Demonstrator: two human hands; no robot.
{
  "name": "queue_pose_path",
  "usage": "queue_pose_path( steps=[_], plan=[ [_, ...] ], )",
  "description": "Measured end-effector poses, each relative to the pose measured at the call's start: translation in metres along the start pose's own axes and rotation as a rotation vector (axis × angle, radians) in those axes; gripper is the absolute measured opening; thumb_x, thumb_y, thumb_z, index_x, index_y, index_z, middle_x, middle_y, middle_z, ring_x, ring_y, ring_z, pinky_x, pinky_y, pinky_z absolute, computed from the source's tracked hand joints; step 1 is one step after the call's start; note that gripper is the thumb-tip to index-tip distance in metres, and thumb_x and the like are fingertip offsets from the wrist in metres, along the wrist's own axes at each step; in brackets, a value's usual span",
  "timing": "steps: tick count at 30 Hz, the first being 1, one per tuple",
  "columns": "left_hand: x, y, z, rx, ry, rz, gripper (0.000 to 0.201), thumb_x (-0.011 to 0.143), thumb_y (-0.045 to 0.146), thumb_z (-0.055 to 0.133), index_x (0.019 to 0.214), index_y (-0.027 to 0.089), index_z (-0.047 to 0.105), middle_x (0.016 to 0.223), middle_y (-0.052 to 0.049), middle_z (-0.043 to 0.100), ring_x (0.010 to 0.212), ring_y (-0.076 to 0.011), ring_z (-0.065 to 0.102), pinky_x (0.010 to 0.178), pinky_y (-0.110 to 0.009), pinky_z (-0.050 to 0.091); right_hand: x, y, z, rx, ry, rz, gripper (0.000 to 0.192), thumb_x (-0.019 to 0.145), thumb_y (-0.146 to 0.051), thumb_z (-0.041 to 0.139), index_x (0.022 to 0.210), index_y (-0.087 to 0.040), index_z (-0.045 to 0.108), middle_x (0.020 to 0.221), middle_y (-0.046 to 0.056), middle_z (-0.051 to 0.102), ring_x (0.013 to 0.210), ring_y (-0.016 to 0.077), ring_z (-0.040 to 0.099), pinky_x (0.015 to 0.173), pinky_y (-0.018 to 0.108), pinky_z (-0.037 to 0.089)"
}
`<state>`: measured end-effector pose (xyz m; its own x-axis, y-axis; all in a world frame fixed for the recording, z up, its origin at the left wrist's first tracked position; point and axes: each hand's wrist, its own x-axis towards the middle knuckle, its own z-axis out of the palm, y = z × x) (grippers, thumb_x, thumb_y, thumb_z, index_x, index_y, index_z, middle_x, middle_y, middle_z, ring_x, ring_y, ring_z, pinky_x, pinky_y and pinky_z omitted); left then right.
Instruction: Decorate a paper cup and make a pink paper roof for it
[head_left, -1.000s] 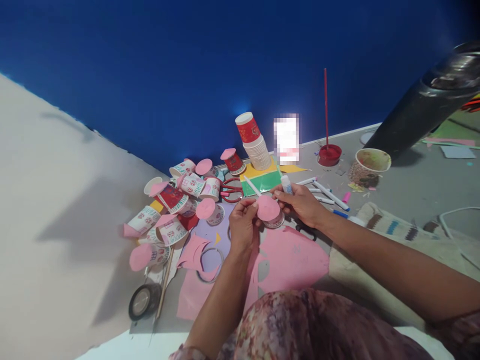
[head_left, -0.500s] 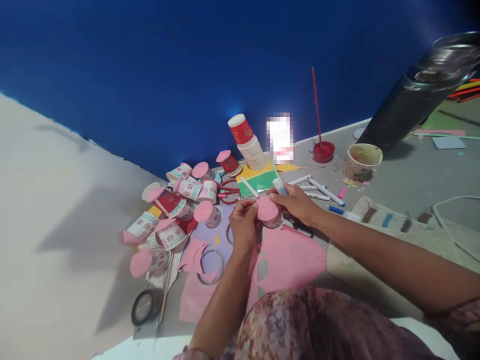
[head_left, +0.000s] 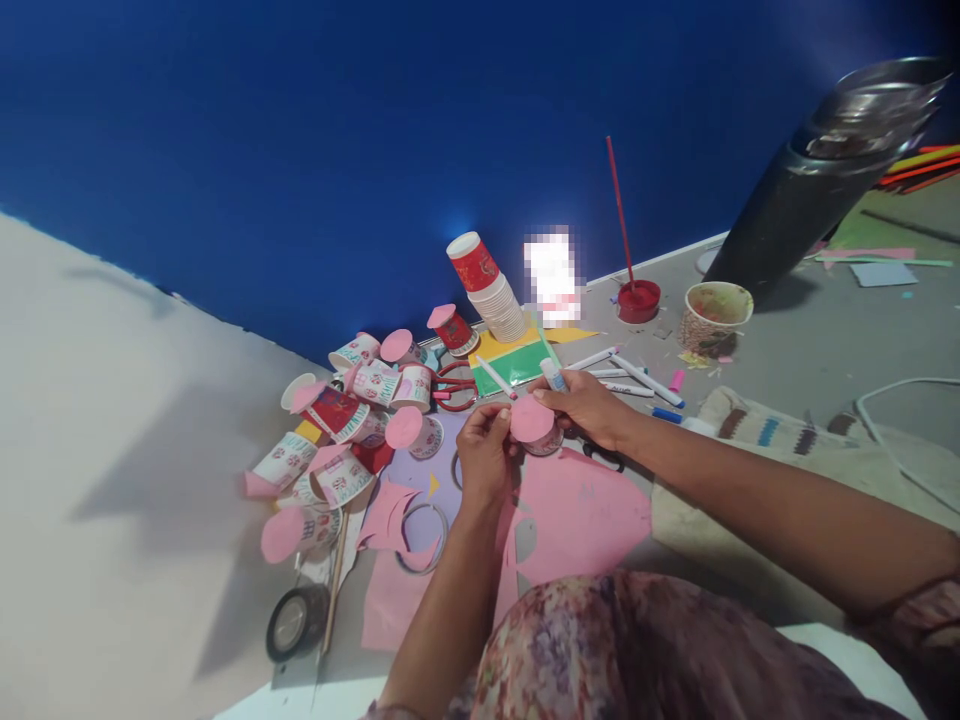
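Small paper cup (head_left: 546, 438), white with a red and teal print, held above the floor (head_left: 810, 350) between both hands, tilted on its side. Pink paper disc (head_left: 531, 420) over its mouth, roughly round, facing up toward the camera and hiding most of the cup. Left hand (head_left: 484, 455) pinching the disc's left edge with fingertips; right hand (head_left: 589, 405) gripping the cup's far right side. Glue stick (head_left: 553, 375), white with a blue label, upright in the right hand, cap end sticking out past the knuckles. All held over a large pink sheet (head_left: 577, 510), close to the floor's far edge by the blue wall.
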<state>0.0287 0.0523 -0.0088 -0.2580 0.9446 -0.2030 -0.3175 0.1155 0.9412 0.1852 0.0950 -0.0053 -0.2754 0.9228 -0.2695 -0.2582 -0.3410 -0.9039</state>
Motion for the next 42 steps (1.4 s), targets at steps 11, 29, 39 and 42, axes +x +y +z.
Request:
queue_pose_path(
  steps=[11, 29, 39, 42],
  plan=[
    [-0.006, 0.001, -0.006, -0.007, -0.054, -0.047, 0.045, 0.069, 0.046, 0.090, 0.095, 0.018, 0.065, 0.063, 0.008, 0.052, 0.049, -0.0060, 0.045, 0.045, -0.018, 0.037, -0.002, 0.000, 0.000, -0.028, 0.025, -0.040, 0.043, 0.060, -0.045, 0.089, 0.087, -0.019, 0.067, 0.063, -0.006, 0.057, 0.052, 0.0095, 0.046, 0.047, 0.024, 0.034],
    [-0.022, 0.004, -0.006, 0.602, -0.063, 0.302, 0.050, 0.066, 0.023, 0.089, 0.115, 0.024, 0.076, 0.107, -0.004, 0.065, 0.078, -0.0134, 0.060, 0.066, -0.023, 0.051, -0.007, -0.004, -0.002, -0.261, 0.062, -0.161, 0.035, 0.073, -0.050, 0.076, 0.090, -0.020, 0.070, 0.068, -0.002, 0.064, 0.058, 0.0159, 0.055, 0.054, 0.029, 0.045],
    [-0.027, 0.001, -0.006, 0.588, -0.036, 0.375, 0.040, 0.075, 0.029, 0.087, 0.114, 0.023, 0.076, 0.111, -0.007, 0.068, 0.089, -0.0187, 0.065, 0.077, -0.028, 0.053, -0.004, -0.001, -0.005, -0.377, 0.073, -0.259, 0.029, 0.078, -0.048, 0.071, 0.087, -0.021, 0.070, 0.077, 0.001, 0.069, 0.073, 0.0199, 0.062, 0.066, 0.030, 0.047],
    [-0.028, 0.001, -0.012, 0.498, -0.092, 0.359, 0.033, 0.095, 0.046, 0.068, 0.117, 0.023, 0.076, 0.117, -0.010, 0.069, 0.093, -0.0198, 0.066, 0.076, -0.028, 0.054, -0.004, 0.000, -0.006, -0.402, 0.073, -0.285, 0.029, 0.078, -0.047, 0.070, 0.089, -0.020, 0.071, 0.081, 0.002, 0.071, 0.075, 0.0204, 0.063, 0.068, 0.031, 0.047]
  ],
)
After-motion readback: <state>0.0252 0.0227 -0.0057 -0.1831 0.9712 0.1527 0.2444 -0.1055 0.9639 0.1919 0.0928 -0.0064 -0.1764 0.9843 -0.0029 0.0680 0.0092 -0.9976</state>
